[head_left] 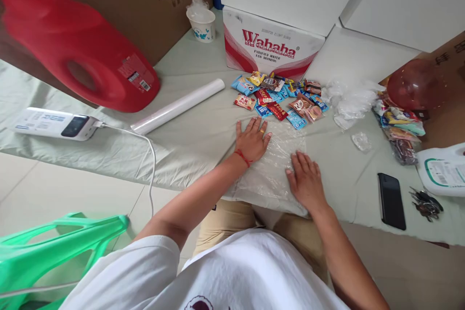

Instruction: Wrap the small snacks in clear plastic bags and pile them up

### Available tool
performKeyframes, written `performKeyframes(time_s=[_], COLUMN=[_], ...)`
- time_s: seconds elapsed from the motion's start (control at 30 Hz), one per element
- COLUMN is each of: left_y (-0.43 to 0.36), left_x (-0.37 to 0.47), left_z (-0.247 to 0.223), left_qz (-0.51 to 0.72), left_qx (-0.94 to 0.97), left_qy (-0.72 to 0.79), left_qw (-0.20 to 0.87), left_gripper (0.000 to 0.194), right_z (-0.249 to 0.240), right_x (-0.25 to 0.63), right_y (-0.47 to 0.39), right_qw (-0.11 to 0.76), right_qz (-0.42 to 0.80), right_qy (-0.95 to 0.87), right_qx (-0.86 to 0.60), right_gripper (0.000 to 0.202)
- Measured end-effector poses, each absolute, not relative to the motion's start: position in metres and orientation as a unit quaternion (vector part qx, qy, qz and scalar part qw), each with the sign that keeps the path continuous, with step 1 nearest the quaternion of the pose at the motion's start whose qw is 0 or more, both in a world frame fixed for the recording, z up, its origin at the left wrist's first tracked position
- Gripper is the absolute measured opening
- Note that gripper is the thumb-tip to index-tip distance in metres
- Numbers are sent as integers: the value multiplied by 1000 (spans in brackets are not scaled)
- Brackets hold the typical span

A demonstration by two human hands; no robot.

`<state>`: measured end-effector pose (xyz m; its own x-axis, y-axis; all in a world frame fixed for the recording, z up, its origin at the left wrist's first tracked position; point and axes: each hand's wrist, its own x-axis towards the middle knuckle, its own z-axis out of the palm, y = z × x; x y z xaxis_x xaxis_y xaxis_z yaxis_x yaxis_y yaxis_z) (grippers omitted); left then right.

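A sheet of clear plastic film lies spread at the front edge of the cloth-covered table. My left hand rests flat on the film's left part, fingers spread, with a ring and a red string at the wrist. On its right part lies my right hand, palm down with the fingers apart. Neither hand grips anything. Just beyond the film is a pile of small wrapped snacks in blue, red, brown and yellow packets. A white roll lies to the left of the pile.
At the left are a red jug, a power bank with a cable, and a paper cup. Behind stands a Wahaha box. Rightward are crumpled plastic, more snacks, a phone, keys and a white bottle.
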<state>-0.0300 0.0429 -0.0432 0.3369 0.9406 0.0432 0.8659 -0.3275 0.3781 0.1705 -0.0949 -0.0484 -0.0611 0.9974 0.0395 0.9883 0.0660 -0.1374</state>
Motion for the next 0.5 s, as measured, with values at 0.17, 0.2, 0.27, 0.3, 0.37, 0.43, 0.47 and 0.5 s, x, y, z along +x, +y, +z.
performKeyframes(time_s=[0.17, 0.2, 0.27, 0.3, 0.37, 0.43, 0.47, 0.5], left_y=[51, 51, 51, 51, 50, 50, 51, 51], left_x=[-39, -40, -40, -40, -40, -41, -41, -42], left_z=[-46, -46, -47, -47, -47, -46, -46, -46], left_qz=[117, 113, 110, 111, 115, 118, 119, 119], left_qx=[806, 807, 808, 809, 810, 811, 811, 811], left_qy=[560, 558, 555, 554, 552, 551, 550, 549], left_qw=[156, 159, 162, 161, 159, 159, 160, 162], left_gripper=[61, 61, 62, 62, 62, 62, 62, 62], right_z=[-49, -44, -33, -27, -16, -9, -8, -7], right_x=[214, 219, 225, 226, 223, 210, 201, 191], right_y=[-111, -108, -91, -77, -41, 3, 26, 48], right_qw=[71, 86, 125, 144, 164, 162, 157, 150], right_qz=[26, 31, 31, 26, 11, 4, -1, -6], right_qy=[-706, -709, -713, -712, -713, -725, -733, -740], right_qx=[-704, -700, -690, -686, -682, -670, -662, -656], right_gripper=[55, 53, 47, 45, 41, 41, 42, 44])
